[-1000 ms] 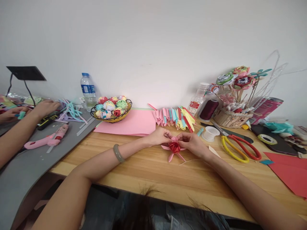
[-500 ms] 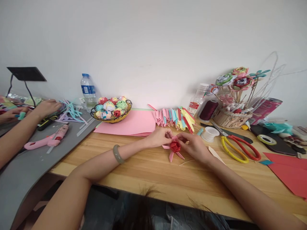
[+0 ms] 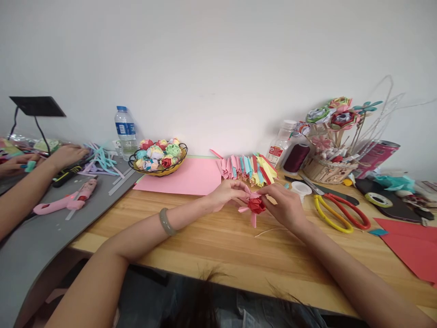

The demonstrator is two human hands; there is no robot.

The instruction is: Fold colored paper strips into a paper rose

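Note:
Between my two hands is a small folded paper flower (image 3: 256,206), red in the middle with pink strips sticking out below and to the left. My left hand (image 3: 229,196), with a bangle on its wrist, pinches the flower's upper left side. From the right, my right hand (image 3: 282,202) grips its upper right edge, thumb and fingers closed. Parts of the pink paper are hidden by my fingers. A thin pale string (image 3: 269,231) lies on the wooden table (image 3: 205,246) just below. Behind my hands stands a row of folded paper pieces (image 3: 244,167) in pink, blue and yellow.
Pink paper sheets (image 3: 177,180) lie beside a basket of paper flowers (image 3: 159,171). Scissors (image 3: 336,214), a white spool (image 3: 301,189) and red paper (image 3: 413,248) are to the right. On the grey table, a pink glue gun (image 3: 66,202) lies near another person's hands (image 3: 66,156).
The paper flower has moved slightly right and turned, so its pink strips point differently. My hands have shifted with it, the right one now covering part of the white spool.

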